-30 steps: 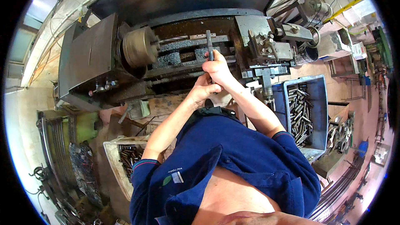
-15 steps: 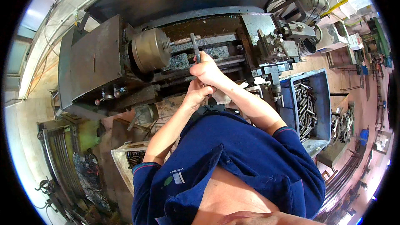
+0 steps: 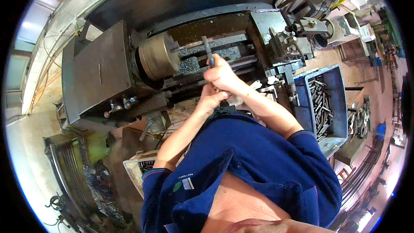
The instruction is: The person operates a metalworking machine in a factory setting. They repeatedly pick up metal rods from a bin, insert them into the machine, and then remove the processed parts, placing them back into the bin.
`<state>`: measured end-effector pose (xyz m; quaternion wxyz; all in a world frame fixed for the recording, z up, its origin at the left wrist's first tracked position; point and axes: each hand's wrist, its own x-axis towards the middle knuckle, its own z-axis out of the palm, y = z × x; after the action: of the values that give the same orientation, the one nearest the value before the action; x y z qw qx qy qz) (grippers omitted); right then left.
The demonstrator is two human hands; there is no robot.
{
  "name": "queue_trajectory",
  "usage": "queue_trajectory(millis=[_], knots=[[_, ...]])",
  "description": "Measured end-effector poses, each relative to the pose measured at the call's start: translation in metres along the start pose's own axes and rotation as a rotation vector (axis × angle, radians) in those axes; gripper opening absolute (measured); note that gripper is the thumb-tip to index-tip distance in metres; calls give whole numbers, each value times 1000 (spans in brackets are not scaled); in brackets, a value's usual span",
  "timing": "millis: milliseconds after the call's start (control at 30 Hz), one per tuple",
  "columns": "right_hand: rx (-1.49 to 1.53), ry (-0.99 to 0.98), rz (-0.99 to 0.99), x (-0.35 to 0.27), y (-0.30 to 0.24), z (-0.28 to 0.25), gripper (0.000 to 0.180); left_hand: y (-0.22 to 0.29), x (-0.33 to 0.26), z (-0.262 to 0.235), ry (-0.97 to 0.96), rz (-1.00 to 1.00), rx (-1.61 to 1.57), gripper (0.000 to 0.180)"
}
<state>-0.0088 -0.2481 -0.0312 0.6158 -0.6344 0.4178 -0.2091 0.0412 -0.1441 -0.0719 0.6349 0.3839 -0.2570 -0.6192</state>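
Observation:
My right hand (image 3: 224,75) grips a dark metal rod (image 3: 208,51) and holds it upright in front of the lathe's round chuck (image 3: 158,56). Just below and slightly left, my left hand (image 3: 211,98) is curled against the right wrist; whether it holds anything is hidden. Both hands hover over the lathe bed (image 3: 224,51), which is strewn with metal chips. The rod's tip stands to the right of the chuck, not touching it.
The lathe's headstock (image 3: 99,73) is at left, its tool post and carriage (image 3: 286,45) at right. A blue crate (image 3: 321,103) with several metal rods stands at right. A wooden box of parts (image 3: 138,170) and a metal rack (image 3: 69,177) sit lower left.
Both hands have stayed together, with the rod still gripped, and now sit closer to the chuck. The view has shifted, so the lathe appears further right and lower.

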Motion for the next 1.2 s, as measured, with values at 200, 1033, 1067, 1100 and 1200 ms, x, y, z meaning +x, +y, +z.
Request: queue_trajectory(millis=[200,1033,1067,1100,1200], knots=[[-18,-99,-49,-1,-4,-4,42,-2,5,-1,194,-64,78,43],[-126,85,53,0,-1,-2,42,-4,4,0,14,-7,48,48],[-184,102,55,1,-1,-3,38,-5,5,1,21,46,55,46],[-134,43,-10,1,-1,-2,36,-6,5,0,64,80,28,46],[-74,-22,-35,2,-1,1,32,-6,3,-8,60,-57,19,61]])
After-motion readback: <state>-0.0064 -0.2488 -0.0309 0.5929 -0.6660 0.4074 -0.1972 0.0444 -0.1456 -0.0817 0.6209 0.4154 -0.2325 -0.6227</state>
